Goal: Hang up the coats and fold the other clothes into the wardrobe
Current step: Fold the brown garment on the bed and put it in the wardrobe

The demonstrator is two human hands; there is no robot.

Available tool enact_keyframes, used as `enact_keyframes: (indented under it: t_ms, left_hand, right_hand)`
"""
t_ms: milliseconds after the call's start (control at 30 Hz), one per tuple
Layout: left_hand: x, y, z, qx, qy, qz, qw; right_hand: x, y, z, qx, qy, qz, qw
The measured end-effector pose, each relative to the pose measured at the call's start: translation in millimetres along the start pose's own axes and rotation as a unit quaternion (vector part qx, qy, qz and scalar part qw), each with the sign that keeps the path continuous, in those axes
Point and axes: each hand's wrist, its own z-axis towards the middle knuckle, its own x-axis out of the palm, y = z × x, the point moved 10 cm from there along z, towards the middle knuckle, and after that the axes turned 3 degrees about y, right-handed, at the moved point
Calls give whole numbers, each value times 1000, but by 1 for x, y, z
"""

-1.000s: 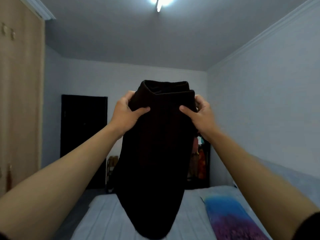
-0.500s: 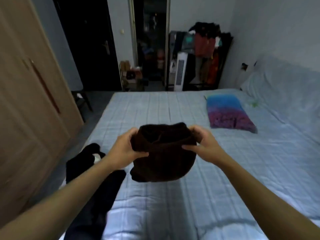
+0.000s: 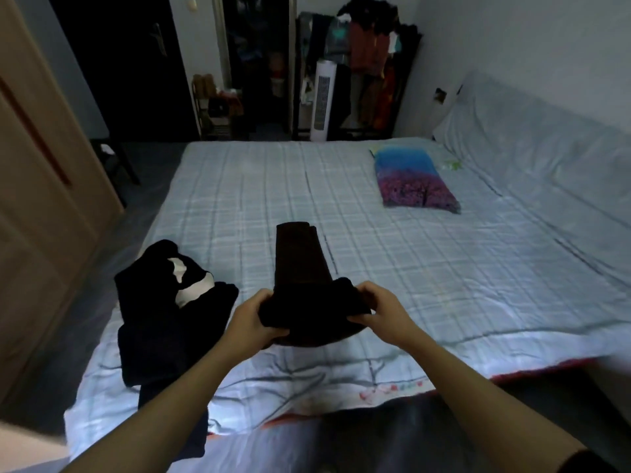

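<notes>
Head view: left hand (image 3: 254,320) and right hand (image 3: 382,312) each grip one end of the dark brown garment (image 3: 302,268), fingers curled round its near edge. The garment's far part lies stretched flat on the bed (image 3: 444,268), running away from the hands. Just left of the left hand, a black and white garment (image 3: 170,302) lies crumpled on the bed near its edge. Well beyond the right hand sits a blue and purple pillow (image 3: 415,180). Wardrobe door (image 3: 37,199) stands far left of both hands.
</notes>
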Motion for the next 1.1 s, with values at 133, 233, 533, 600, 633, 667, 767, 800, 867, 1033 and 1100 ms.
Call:
enact_keyframes:
  t_ms: [133, 233, 533, 600, 633, 667, 767, 800, 867, 1033, 1100]
  left_hand:
    - [-1, -3, -8, 7, -2, -17, 1000]
    - [-2, -1, -2, 13, 2, -12, 1000]
    - [0, 18, 77, -19, -27, -2, 999]
    - [-1, 20, 104, -31, -38, 5, 999]
    - [0, 22, 117, -39, -45, 6, 998]
    - [0, 22, 129, -45, -52, 5, 998]
    - [-3, 23, 164, -56, -69, -2, 996]
    - [-6, 24, 174, -58, -74, -3, 996]
    - [-10, 30, 193, -65, -82, -2, 994]
    - [-27, 60, 245, -81, -81, -30, 993]
    - [-35, 72, 268, -86, -80, -42, 992]
  right_hand:
    - [-3, 2, -4, 4, -13, -8, 1000]
    - [-2, -4, 3, 0, -9, 3, 1000]
    - [-18, -48, 86, 1, 2, 86, 996]
    - [-27, -60, 113, 12, 1, 106, 994]
    - [-30, -66, 126, 19, 4, 117, 993]
    - [-34, -71, 138, 26, 6, 127, 992]
    - [-46, -83, 174, 49, 5, 170, 984]
    - [-48, -86, 185, 58, 7, 181, 982]
    - [-48, -92, 207, 78, 13, 186, 979]
    - [-43, -101, 262, 107, 1, 179, 978]
    - [-42, -103, 281, 124, -17, 169, 978]
